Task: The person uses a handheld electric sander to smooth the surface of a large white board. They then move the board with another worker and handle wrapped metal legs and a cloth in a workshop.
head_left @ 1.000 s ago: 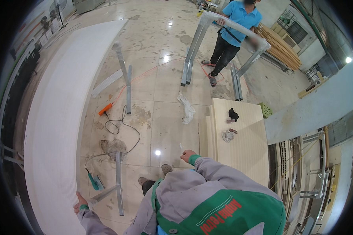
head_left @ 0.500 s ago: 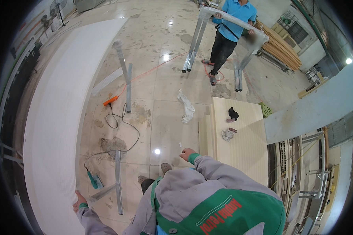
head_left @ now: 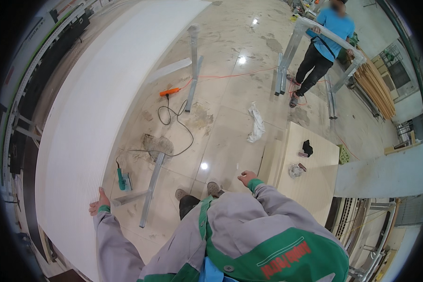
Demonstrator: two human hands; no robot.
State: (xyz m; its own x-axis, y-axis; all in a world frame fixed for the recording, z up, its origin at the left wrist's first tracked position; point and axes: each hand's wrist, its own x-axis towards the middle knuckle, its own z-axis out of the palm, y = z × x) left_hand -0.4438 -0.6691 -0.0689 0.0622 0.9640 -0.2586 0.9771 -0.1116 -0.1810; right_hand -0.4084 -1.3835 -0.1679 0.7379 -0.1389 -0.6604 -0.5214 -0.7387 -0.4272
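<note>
A long white panel with a finely ribbed face lies on metal trestle legs at my left. My left hand rests on its near right edge, thumb along the edge and fingers stretched over the top; it is open. Over the floor left of a stack of pale boards, my right hand hangs with loosely bent fingers, open, with nothing visible in it. A tiny white scrap shows just beyond its fingertips; whether it lies on the floor I cannot tell.
A green power tool on a black cord stands beside a trestle leg. An orange connector and cord cross the floor. White cloth lies ahead. A co-worker in blue holds a wrapped metal trestle at far right.
My view has turned left, so the scene sits further right. My left hand stays on the panel edge. The white scrap is still near my right fingertips. The co-worker still holds the trestle.
</note>
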